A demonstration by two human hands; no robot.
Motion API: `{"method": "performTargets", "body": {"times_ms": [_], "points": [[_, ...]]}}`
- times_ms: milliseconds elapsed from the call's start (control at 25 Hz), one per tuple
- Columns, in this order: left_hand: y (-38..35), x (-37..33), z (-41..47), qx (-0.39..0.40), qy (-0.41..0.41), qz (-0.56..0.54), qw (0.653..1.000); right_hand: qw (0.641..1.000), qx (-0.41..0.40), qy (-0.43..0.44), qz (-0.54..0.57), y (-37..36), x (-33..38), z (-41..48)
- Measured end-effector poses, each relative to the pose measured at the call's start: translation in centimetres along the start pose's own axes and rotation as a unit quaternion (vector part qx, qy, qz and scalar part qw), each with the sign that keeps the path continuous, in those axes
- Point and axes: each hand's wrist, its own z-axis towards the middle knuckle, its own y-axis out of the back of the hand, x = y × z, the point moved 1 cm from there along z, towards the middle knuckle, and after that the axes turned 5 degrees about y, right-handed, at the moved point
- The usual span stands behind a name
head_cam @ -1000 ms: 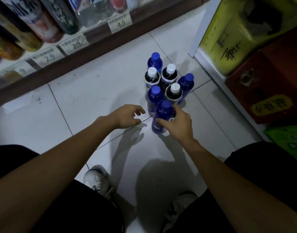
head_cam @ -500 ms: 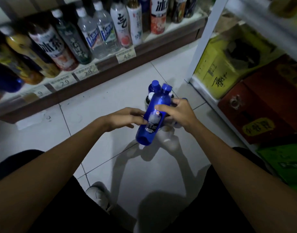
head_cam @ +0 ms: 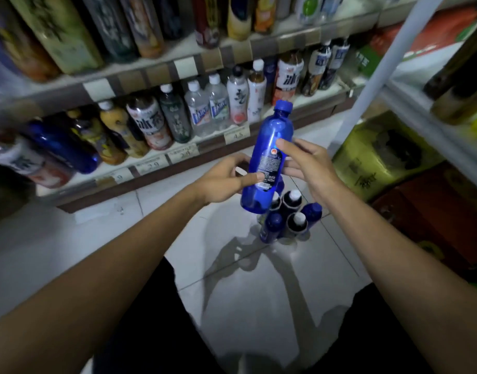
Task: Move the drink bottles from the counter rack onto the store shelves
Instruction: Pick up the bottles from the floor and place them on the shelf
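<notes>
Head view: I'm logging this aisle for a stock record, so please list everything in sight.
blue bottle: 1, blue, held up above the floor
floor bottles: at least five, blue or dark with white caps, clustered on the floor, partly hidden
shelf bottles: many, mixed colours, two shelf levels ahead
price tags: several, white, shelf edges
boxes: at least two, yellow-green and red-brown, under the rack
rack: 1, white, right
floor: white tiles
legs: dark clothing, bottom
left grip: bare hand, holds the blue bottle's lower part
right grip: bare hand, holds its middle
</notes>
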Motion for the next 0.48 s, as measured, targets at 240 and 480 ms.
{"method": "performTargets", "body": {"times_ms": [240, 480], "points": [[3.8, -16.0, -9.9, 0.009, 0.031, -0.026, 0.999, 0.997, 0.041, -0.052, 0.035, -3.1, 17.8, -5.5], [6.6, -35.6, -15.6, 0.012, 0.007, -0.027, 1.0, 0.996, 0.073, -0.048, 0.008, -3.0, 36.5, -7.9]]}}
